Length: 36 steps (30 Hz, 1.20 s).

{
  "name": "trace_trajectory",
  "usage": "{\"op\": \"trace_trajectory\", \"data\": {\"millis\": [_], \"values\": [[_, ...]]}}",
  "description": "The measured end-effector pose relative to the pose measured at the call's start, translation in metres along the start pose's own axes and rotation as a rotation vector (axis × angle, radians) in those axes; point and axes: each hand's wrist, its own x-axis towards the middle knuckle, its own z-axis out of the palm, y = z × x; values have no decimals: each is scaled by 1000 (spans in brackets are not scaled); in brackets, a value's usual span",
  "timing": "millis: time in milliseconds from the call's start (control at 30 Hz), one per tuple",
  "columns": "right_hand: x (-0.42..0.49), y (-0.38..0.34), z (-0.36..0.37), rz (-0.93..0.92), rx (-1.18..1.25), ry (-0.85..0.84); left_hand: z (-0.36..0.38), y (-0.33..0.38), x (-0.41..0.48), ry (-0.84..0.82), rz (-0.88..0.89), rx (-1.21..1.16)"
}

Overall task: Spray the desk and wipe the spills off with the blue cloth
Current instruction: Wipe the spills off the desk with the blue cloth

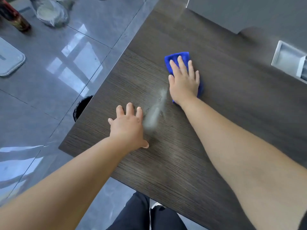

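The dark wood-grain desk point(224, 105) fills the right of the head view. My right hand point(184, 80) lies flat, fingers spread, pressing the folded blue cloth point(176, 56) onto the desktop. A pale wet smear point(155, 112) runs diagonally across the desk just left of that hand. My left hand point(128, 128) rests flat on the desk near its left edge, fingers apart, holding nothing, right beside the smear's lower end. No spray bottle is in view.
A metal cable box point(289, 59) is set into the desk at the right. A grey panel point(249, 12) stands at the back. A black bin point(81, 107) sits under the desk's left edge. A bag point(51, 12) and a dark bottle point(15, 17) stand on the tiled floor.
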Motion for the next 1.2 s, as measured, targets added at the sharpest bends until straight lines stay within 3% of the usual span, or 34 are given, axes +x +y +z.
{"op": "trace_trajectory", "data": {"millis": [133, 200, 400, 533, 800, 1000, 1200], "values": [[-87, -8, 9, -422, -12, -54, -8, -10, -3, 106, 28, -96], [-90, 11, 1, -539, -50, -127, -13, -23, -4, 144, 1, -245], [-94, -30, 13, -237, 26, -77, 1, -42, -23, 299, -99, -507], [-159, -53, 34, -460, 97, 23, 30, -31, -47, 424, -144, -578], [-242, -46, 43, -640, 85, -4, 76, -15, -90, 483, -160, -611], [-288, 21, 30, -621, 67, -24, 107, 27, -117, 396, -18, -483], [-343, 127, 14, -282, 58, 13, 129, 109, -137, 342, 165, -338]]}}
